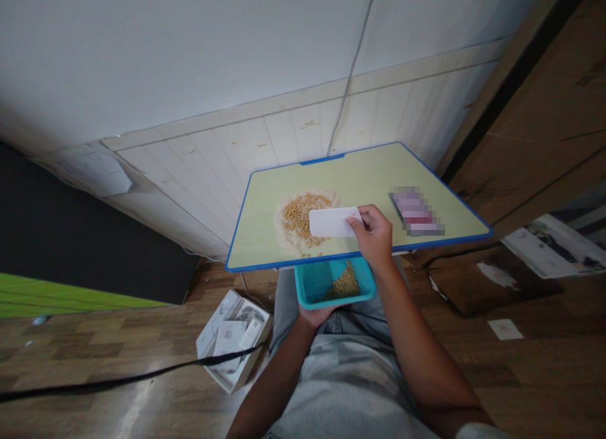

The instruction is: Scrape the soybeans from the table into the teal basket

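My right hand (374,230) pinches the right end of a flat white card (331,222), held over the right part of a pile of yellow beans (298,216). Pale rice-like grains (285,237) surround the beans on the green tabletop (364,174). Below the table's front edge, my left hand (318,314) holds a turquoise container (310,284) from underneath, with its fingers mostly hidden. Beans (346,282) lie in the container, heaped toward its right side.
A phone-like object (416,211), blurred out, lies on the table's right side. The table has a blue rim (445,238). An open white box (234,341) stands on the floor at left, with a black strap (189,364) across it. Cardboard (534,129) is at right.
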Available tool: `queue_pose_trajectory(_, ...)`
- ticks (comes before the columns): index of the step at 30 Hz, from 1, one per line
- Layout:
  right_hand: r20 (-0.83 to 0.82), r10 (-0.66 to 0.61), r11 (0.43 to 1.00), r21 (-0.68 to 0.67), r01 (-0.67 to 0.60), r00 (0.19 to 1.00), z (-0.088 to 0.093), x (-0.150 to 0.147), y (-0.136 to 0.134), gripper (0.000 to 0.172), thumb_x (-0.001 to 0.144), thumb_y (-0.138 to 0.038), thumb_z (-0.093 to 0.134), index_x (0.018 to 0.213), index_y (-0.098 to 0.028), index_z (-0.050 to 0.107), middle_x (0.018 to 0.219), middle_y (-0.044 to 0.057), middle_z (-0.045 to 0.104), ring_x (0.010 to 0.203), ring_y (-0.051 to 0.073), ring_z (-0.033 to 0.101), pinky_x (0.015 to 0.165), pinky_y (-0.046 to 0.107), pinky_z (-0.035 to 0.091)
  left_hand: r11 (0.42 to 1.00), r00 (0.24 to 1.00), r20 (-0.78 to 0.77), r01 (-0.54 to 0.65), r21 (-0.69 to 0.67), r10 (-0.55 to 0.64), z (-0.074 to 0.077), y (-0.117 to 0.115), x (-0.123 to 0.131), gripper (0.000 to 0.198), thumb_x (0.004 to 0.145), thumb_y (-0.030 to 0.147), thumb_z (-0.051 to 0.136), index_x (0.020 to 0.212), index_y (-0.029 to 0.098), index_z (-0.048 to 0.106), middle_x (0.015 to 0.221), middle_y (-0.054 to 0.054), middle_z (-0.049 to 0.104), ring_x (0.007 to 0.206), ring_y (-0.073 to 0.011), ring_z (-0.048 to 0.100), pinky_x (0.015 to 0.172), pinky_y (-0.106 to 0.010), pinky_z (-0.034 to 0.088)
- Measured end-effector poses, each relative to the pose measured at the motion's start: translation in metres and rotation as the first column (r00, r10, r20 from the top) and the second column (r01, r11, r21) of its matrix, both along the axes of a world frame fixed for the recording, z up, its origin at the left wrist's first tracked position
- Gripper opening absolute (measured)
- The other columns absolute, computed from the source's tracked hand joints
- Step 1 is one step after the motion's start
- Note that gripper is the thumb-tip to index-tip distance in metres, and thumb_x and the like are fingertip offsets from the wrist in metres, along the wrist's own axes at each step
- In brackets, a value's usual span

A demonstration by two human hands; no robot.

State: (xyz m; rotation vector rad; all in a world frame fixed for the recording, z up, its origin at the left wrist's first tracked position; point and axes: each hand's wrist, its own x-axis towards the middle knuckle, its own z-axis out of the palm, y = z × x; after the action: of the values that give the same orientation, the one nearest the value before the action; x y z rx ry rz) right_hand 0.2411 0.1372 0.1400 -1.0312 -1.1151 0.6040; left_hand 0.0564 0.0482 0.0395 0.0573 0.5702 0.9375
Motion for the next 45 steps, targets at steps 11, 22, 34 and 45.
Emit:
queue_pose_trajectory(11, -0.045, 0.074, 0.997, -0.015, -0.075, 0.996, 0.002, 0.001, -0.003, 0.023, 0.085, -0.042, 0.081, 0.090, -0.025, 0.066, 0.076, -0.002, 0.076, 0.071, 0.020, 0.069, 0.064, 0.027, 0.049, 0.997, 0.999, 0.021, -0.042, -0.066, 0.044, 0.000, -0.001, 0.000, 0.084, 0.111, 0.072, 0.019, 0.187, 0.039, 0.030, 0.191, -0.004, 0.044, 0.178, -0.0439, 0.035, 0.143, -0.084, 0.012)
queue_pose_trajectory(22, -0.085, -0.029, 0.999, 0.011, 0.031, 0.996, -0.001, 0.005, 0.000, 0.023, 0.087, -0.040, 0.081, 0.092, -0.026, 0.065, 0.079, -0.002, 0.074, 0.073, 0.020, 0.069, 0.067, 0.028, 0.051, 0.996, 0.999, 0.012, -0.052, -0.069, 0.053, 0.001, 0.001, -0.001, 0.085, 0.111, 0.070, 0.020, 0.188, 0.034, 0.028, 0.194, -0.006, 0.037, 0.179, -0.0429, 0.034, 0.145, -0.082, 0.013)
queue_pose_trajectory(34, -0.065, -0.007, 1.000, -0.012, 0.007, 0.998, -0.001, 0.002, -0.005, 0.020, 0.087, -0.039, 0.080, 0.090, -0.025, 0.067, 0.079, -0.001, 0.077, 0.073, 0.020, 0.071, 0.068, 0.029, 0.052, 0.997, 0.998, 0.034, -0.052, -0.049, 0.054, 0.002, 0.000, 0.000, 0.083, 0.112, 0.069, 0.016, 0.187, 0.036, 0.031, 0.195, -0.006, 0.034, 0.180, -0.0460, 0.031, 0.142, -0.087, 0.008)
queue_pose_trajectory(45, -0.099, 0.052, 0.998, -0.041, -0.056, 0.994, 0.002, 0.008, -0.014, 0.026, 0.084, -0.044, 0.086, 0.088, -0.025, 0.068, 0.079, -0.001, 0.079, 0.071, 0.019, 0.069, 0.065, 0.028, 0.052, 0.992, 0.996, -0.026, -0.086, -0.094, 0.084, 0.007, -0.002, 0.003, 0.081, 0.112, 0.069, 0.023, 0.184, 0.034, 0.041, 0.187, -0.007, 0.050, 0.175, -0.0468, 0.041, 0.143, -0.087, 0.011)
